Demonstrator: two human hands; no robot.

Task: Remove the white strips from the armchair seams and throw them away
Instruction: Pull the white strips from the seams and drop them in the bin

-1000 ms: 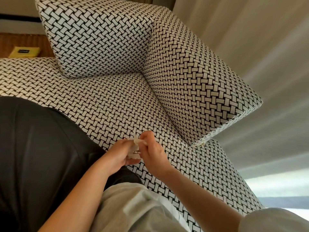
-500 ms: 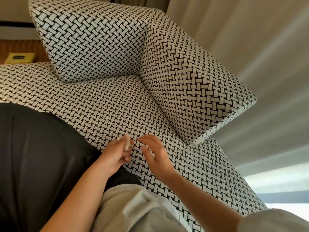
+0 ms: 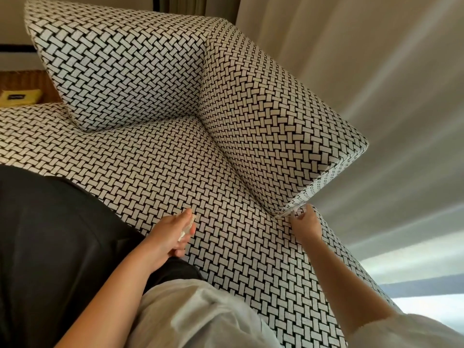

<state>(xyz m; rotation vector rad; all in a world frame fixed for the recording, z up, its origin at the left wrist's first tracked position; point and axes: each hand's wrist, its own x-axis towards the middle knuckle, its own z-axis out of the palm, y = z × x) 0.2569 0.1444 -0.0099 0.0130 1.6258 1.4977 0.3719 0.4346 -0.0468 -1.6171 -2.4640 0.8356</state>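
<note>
My left hand (image 3: 170, 234) clutches loose strips (image 3: 186, 229) so my right hand (image 3: 305, 222) can get the seam strip (image 3: 287, 214) under the armrest (image 3: 276, 109); pinch unclear.

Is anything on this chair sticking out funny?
Yes. A white strip pokes out of the seam under the armrest, at its front corner, where the right hand reaches. It doesn't match the woven fabric. The left hand holds another white scrap.

Soft daylight, evenly lit, tilted wide view.
Brightness glows through the pale pleated curtain (image 3: 376, 71) and blows out at lower right; the black-and-white basket-weave fabric armchair (image 3: 155, 156) looks crisp, shadowed in its creases, its lines bowing toward the frame edges.
</note>
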